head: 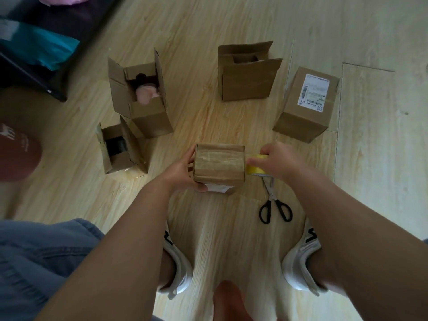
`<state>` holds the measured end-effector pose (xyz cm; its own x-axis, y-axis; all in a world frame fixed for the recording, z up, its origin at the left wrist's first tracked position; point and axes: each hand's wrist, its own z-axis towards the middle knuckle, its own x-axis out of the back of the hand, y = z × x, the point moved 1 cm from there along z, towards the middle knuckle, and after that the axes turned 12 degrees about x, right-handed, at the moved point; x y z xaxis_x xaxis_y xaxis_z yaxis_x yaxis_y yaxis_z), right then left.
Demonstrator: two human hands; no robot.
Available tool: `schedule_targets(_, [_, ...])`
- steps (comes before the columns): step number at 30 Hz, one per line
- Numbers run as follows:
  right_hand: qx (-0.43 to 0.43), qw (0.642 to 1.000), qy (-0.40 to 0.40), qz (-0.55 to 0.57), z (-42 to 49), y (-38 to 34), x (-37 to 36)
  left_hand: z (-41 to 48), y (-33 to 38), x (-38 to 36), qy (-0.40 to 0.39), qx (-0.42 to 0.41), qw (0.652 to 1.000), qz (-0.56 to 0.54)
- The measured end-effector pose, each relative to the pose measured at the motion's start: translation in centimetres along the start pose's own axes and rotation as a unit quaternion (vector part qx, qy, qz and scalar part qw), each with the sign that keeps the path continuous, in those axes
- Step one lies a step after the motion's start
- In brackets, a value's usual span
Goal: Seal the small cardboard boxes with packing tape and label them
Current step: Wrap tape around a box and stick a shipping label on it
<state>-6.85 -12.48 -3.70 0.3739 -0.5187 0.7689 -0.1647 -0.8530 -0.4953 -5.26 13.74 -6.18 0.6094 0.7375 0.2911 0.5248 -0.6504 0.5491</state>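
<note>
Right hand (275, 158) gripping tape roll (256, 169) beside box (218, 165)

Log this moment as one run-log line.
left hand: steadies small brown cardboard box | right hand: grip on yellow packing tape roll at box side | black-handled scissors: on floor

you are working on a floor (231, 24) of pale wood-grain planks with a smooth, faintly satin finish. the box (218, 169) held between your hands is matt brown corrugated cardboard; a strip of clear tape (220, 157) across its top reads glossy. the tape roll (257, 164) looks like yellowish, shiny plastic film. the sealed box (305, 105) carries a white paper label (316, 92), matt and printed. the scissors (274, 202) have bright metal blades and black plastic handles. your shoes (301, 262) appear as white knit fabric.
</note>
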Motion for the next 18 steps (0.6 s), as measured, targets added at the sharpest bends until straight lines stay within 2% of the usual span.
schedule_targets(3, [0.004, 1.000, -0.010, 0.001, 0.4, -0.7, -0.2, 0.0, -0.5, -0.2, 0.017, 0.021, 0.999, 0.031])
schedule_targets(8, [-0.003, 1.000, 0.017, 0.001, 0.0, -1.1, -0.3, -1.0, 1.3, -0.5, 0.041, 0.044, 0.995, 0.081])
schedule_targets(10, [-0.007, 1.000, 0.020, 0.010, -0.3, -1.1, -0.6, -1.9, 2.9, -0.8, 0.083, 0.015, 0.990, 0.110])
schedule_targets(12, [-0.009, 1.000, 0.022, 0.014, -0.4, -1.2, -1.1, -2.3, 4.5, -1.9, 0.148, -0.054, 0.970, 0.185])
schedule_targets(14, [-0.006, 0.999, 0.033, 0.021, -0.4, -1.3, -1.4, -1.6, 5.4, -3.3, 0.207, -0.109, 0.934, 0.270])
schedule_targets(18, [0.007, 0.999, 0.040, 0.024, -0.3, -1.2, -1.3, 0.1, 4.3, -5.6, 0.259, -0.090, 0.888, 0.369])
